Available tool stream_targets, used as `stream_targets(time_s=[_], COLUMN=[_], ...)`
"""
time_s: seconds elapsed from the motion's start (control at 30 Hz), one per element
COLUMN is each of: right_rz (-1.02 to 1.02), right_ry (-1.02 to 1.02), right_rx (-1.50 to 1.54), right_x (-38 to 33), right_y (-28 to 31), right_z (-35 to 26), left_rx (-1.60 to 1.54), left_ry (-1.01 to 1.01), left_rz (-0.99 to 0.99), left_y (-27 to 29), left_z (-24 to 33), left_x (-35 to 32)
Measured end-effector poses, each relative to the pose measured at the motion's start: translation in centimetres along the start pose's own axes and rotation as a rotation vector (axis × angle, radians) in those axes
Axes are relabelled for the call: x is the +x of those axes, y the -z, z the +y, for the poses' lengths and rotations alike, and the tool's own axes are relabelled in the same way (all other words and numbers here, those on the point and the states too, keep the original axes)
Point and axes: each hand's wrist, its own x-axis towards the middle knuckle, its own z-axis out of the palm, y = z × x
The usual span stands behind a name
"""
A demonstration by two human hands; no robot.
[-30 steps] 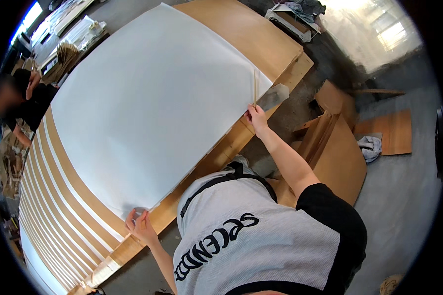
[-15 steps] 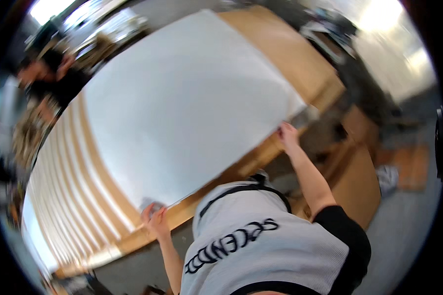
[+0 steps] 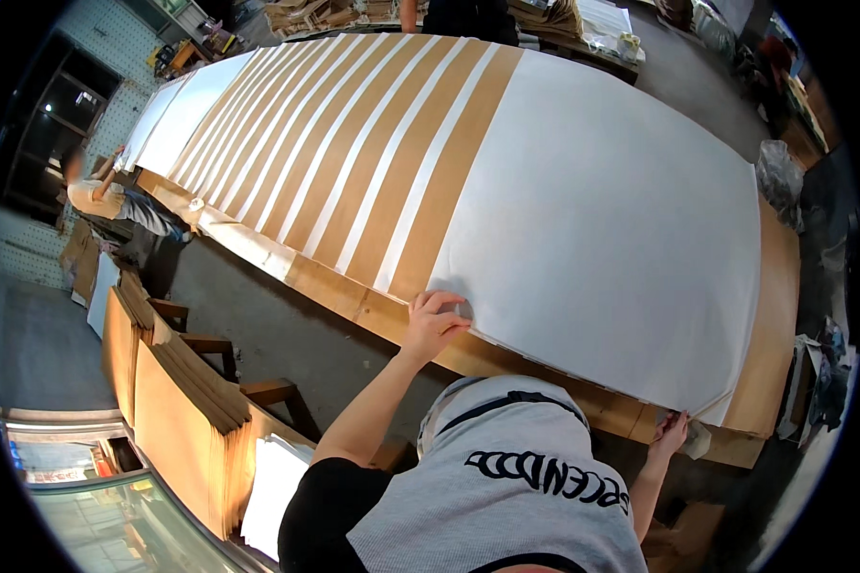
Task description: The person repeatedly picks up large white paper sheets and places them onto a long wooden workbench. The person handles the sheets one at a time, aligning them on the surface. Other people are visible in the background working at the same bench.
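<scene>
A large, smooth white sheet (image 3: 612,220) covers the right part of a long table. My left hand (image 3: 437,325) is at its near left corner, thumb and curled fingers closed on the edge; a grey patch behind the fingertips is unclear. My right hand (image 3: 671,432) pinches the same near edge farther right, close to the near right corner. Left of this sheet, brown bands (image 3: 382,196) alternate with white strips, narrowing toward the far left end. A brown board (image 3: 769,315) shows beyond the sheet's right edge.
At the table's far left end stands another person (image 3: 96,196). Someone in dark clothes (image 3: 468,19) is across the table. Stacked brown boards (image 3: 196,420) stand at lower left beside a glass pane (image 3: 115,525). Crumpled clear plastic (image 3: 782,181) lies at the right end.
My view has swung left, bringing the striped part and the far left end into sight. Both hands stay at the white sheet's near edge.
</scene>
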Motion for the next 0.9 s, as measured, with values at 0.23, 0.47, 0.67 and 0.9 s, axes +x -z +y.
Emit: stream_targets(time_s=[0.23,0.47,0.67,0.9], right_rz=[-0.023,0.013,0.046,0.080], right_ry=[0.012,0.014,0.024,0.010], right_rx=[-0.007,-0.018,-0.121,-0.175], right_x=[0.6,1.1,4.5,1.8], right_y=[-0.2,-0.1,3.1,0.4], right_z=[-0.4,0.5,2.7,0.7], left_rx=[0.016,-0.015,-0.049,-0.078], left_ry=[-0.019,-0.032,-0.055,-0.032], left_rz=[0.024,0.054,0.025,0.030], left_y=[-0.7,-0.3,0.2,0.2], left_z=[-0.2,-0.9,-0.6,-0.7], left_x=[0.4,-0.1,0.0,-0.6])
